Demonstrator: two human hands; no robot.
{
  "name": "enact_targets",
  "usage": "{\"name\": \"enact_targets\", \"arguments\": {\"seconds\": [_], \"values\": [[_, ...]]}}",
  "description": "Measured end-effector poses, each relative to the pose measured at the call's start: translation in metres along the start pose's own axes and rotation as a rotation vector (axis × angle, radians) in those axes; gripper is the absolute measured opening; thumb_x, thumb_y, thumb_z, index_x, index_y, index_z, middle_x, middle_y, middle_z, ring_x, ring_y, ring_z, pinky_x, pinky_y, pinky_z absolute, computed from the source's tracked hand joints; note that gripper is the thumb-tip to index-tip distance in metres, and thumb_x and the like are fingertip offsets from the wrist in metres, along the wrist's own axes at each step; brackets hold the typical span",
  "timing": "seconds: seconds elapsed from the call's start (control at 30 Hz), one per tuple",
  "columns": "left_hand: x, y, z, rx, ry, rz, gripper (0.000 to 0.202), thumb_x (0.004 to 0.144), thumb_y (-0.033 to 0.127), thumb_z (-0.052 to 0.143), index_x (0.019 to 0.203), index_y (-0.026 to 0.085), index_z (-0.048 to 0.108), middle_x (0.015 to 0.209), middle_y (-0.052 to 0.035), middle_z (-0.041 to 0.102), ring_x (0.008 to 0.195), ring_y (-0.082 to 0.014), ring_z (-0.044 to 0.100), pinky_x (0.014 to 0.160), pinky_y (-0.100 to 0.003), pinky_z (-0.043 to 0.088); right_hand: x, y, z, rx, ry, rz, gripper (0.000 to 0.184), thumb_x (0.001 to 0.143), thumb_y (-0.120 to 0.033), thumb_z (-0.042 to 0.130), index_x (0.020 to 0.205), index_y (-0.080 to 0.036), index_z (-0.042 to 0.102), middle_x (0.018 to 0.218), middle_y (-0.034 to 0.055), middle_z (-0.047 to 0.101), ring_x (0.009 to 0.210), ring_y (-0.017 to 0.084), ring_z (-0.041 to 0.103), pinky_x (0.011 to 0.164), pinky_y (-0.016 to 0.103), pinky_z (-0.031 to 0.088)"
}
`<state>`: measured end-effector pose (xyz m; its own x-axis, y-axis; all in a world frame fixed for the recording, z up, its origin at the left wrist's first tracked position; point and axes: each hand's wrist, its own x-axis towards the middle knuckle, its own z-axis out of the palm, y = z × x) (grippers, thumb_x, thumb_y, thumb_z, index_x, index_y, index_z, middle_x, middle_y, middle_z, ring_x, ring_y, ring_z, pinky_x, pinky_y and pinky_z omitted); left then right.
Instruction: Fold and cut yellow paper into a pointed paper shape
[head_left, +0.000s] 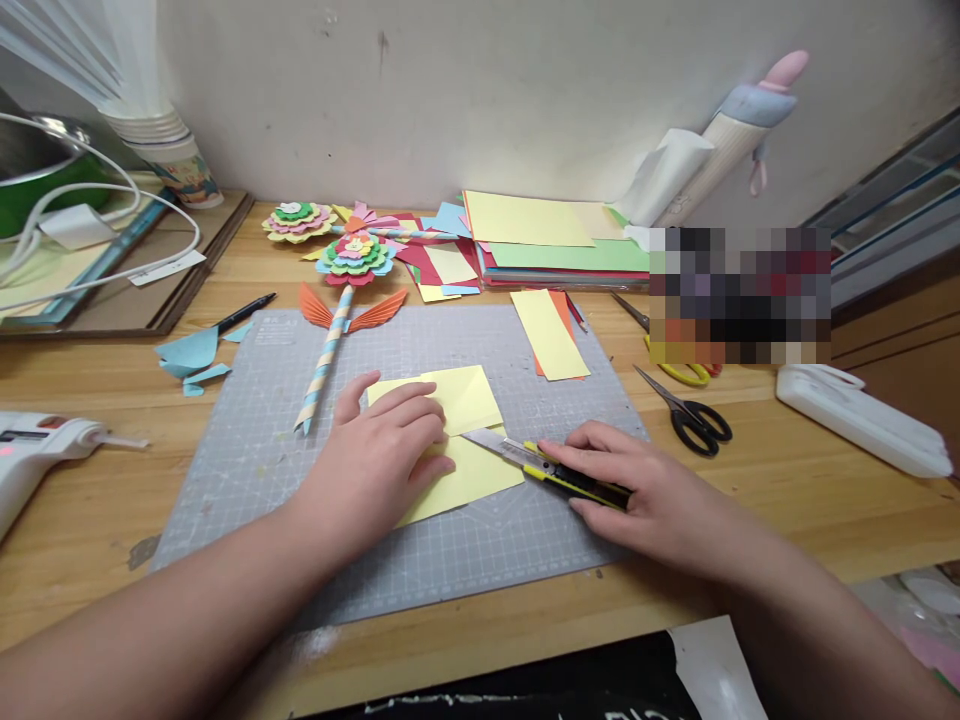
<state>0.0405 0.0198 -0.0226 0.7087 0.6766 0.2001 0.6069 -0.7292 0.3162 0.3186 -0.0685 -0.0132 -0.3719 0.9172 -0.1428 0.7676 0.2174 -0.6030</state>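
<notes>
On the grey cutting mat (247, 470) lies a sheet of yellow paper (472, 480), with an upper flap that shows a diagonal crease. My left hand (386, 450) rests on the paper's left part, fingers bent slightly and apart, holding nothing. My right hand (637, 485) grips a black and yellow utility knife (559, 470). Its blade is out, pointing left, and the tip is at the edge between the flap and the lower paper. Behind my left hand lies a striped paper stem (328, 350) with orange pleated leaves and a layered paper flower (355, 255) on top.
Yellow and orange strips (551, 335) lie at the mat's back right. Black scissors (694, 415) are to the right, a white glue gun (45, 450) far left. Blue scraps (187, 352) and a black pen (247, 312) lie left. A paper stack (532, 220) stands against the wall.
</notes>
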Motion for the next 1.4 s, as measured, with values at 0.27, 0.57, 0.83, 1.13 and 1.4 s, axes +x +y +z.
{"name": "enact_targets", "arguments": {"seconds": [0.27,0.57,0.83,1.13,1.4], "values": [[0.000,0.000,-0.001,-0.012,-0.003,-0.001,0.009,0.084,0.024,0.069,0.082,0.024,0.061,0.099,0.0057,0.072,0.125,-0.0233,0.056,0.112,-0.048,0.011,0.004,-0.001,0.002,0.010,0.004,-0.034,0.058,0.085,-0.010,0.052,0.140,-0.027,0.053,0.111,0.0072,0.057,0.100,0.019,0.059,0.088,0.036,0.050],[0.000,0.000,-0.001,-0.015,0.000,0.000,0.009,0.084,0.025,0.069,0.082,0.024,0.061,0.099,0.0055,0.073,0.125,-0.0237,0.056,0.112,-0.049,0.012,0.009,0.001,0.000,0.000,-0.008,-0.059,0.060,0.081,-0.009,0.052,0.138,-0.027,0.055,0.110,0.0072,0.058,0.100,0.019,0.061,0.089,0.037,0.051],[0.000,0.000,-0.001,-0.010,0.000,-0.002,0.009,0.085,0.025,0.069,0.082,0.024,0.061,0.098,0.0068,0.072,0.124,-0.0228,0.056,0.112,-0.047,0.011,-0.001,-0.014,0.011,0.002,0.017,-0.010,0.054,0.086,-0.013,0.052,0.139,-0.023,0.053,0.111,0.0083,0.058,0.101,0.020,0.060,0.089,0.037,0.052],[0.001,0.000,-0.001,-0.003,-0.002,-0.002,0.009,0.085,0.024,0.069,0.082,0.024,0.061,0.099,0.0061,0.072,0.124,-0.0227,0.056,0.112,-0.048,0.012,-0.007,-0.023,0.021,0.031,0.032,0.020,0.054,0.085,-0.012,0.051,0.139,-0.020,0.051,0.112,0.0092,0.058,0.097,0.020,0.062,0.088,0.039,0.053],[-0.001,0.000,0.000,-0.007,-0.002,-0.004,0.008,0.085,0.025,0.069,0.082,0.025,0.061,0.099,0.0064,0.072,0.125,-0.0223,0.056,0.113,-0.047,0.011,-0.008,-0.021,0.020,0.053,0.008,0.030,0.058,0.084,-0.011,0.052,0.140,-0.024,0.050,0.115,0.0083,0.057,0.100,0.020,0.061,0.091,0.039,0.052]]}}
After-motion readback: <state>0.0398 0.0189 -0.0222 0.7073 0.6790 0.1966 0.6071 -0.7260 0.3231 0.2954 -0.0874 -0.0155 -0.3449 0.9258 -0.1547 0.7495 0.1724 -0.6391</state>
